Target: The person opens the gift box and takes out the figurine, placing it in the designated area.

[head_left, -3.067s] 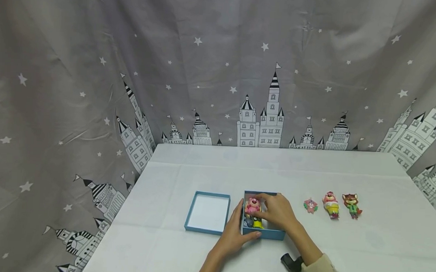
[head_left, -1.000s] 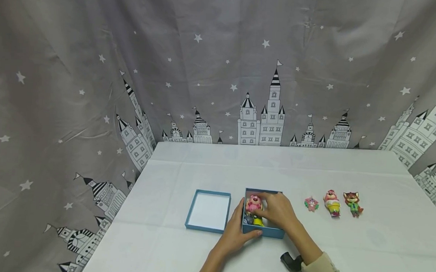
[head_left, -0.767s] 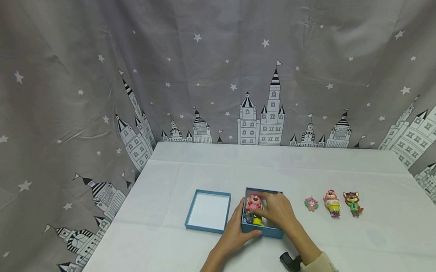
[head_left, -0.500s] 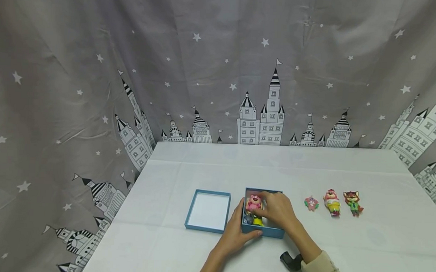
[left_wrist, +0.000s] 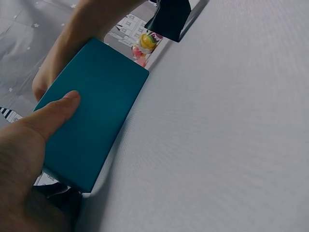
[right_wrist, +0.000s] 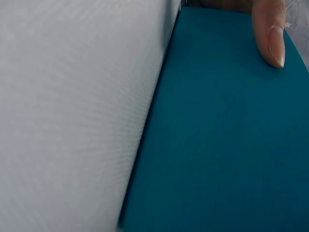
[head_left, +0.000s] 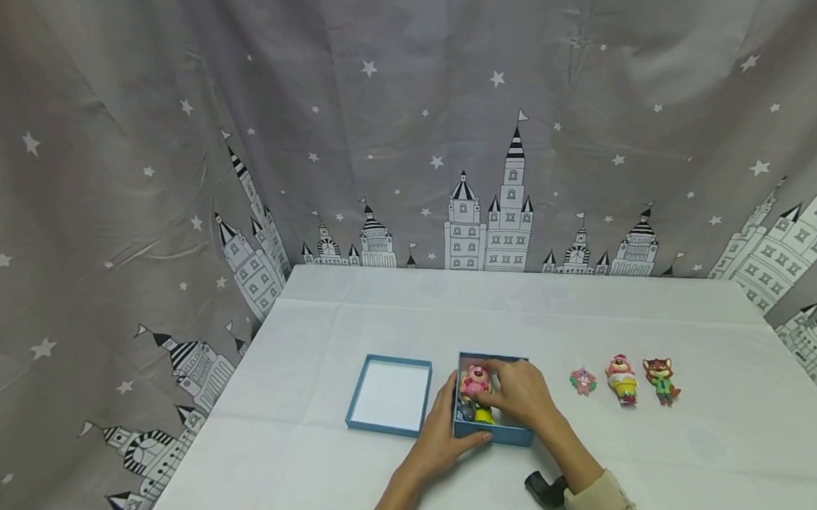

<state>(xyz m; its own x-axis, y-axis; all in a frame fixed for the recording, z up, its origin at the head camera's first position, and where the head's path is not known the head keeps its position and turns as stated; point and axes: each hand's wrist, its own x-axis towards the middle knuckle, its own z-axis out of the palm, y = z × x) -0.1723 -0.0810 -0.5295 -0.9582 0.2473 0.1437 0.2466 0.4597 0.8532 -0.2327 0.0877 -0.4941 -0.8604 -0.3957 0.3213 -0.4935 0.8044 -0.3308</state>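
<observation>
My left hand [head_left: 438, 439] grips a blue open box [head_left: 506, 436] at its near left corner, fingers along the left side and thumb on the front wall. In the left wrist view that thumb lies flat against the teal wall of the box. Reaching into the box from the right, my right hand [head_left: 522, 397] pinches a pink bear figurine [head_left: 474, 381] between thumb and fingers. Below the bear in the box lie a grey round piece [head_left: 466, 413] and a yellow piece [head_left: 484, 416]. My right hand covers part of the box's inside.
A shallow blue-rimmed lid [head_left: 389, 395] with a white inside lies left of the box. Right of it lie a small pink figure [head_left: 583, 381], a pink figurine in yellow [head_left: 623, 380] and a fox figurine [head_left: 661, 382]. A black object [head_left: 545, 491] shows by the right wrist.
</observation>
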